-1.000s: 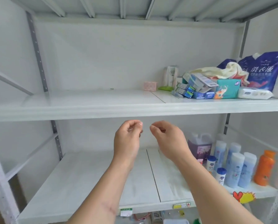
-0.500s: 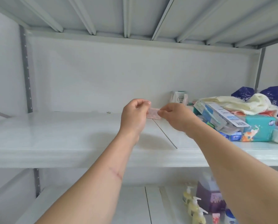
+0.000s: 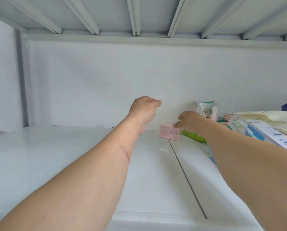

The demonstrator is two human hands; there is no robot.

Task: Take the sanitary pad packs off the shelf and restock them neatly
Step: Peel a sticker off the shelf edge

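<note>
1. Left hand [image 3: 143, 110] raised above the white metal shelf board [image 3: 59, 155], fingers curled loosely together into a soft fist, nothing visibly inside; forearm stretched forward across the board with a thin reddish scratch along it.
2. Right hand [image 3: 188, 121] reaching toward the back edge of the shelf board, fingers and thumb spread apart, fingertips [image 3: 176, 125] touching the top right corner of the small pink rectangular sanitary pad pack [image 3: 169, 131] without closing around it.
3. Small pink pack lying flat near the back edge of the board, just left of the seam between the two shelf panels, pale speckled print on its face, lettering too blurred to read.
4. White soft pouch with green top [image 3: 206, 109] standing upright at the back edge behind the right hand, round emblem with writing too blurred to make out.
5. Green flat packet [image 3: 193, 135] lying just beside the pink pack on its right; blue-and-white cardboard boxes [image 3: 263, 132] near the right edge, printing illegible.
</note>
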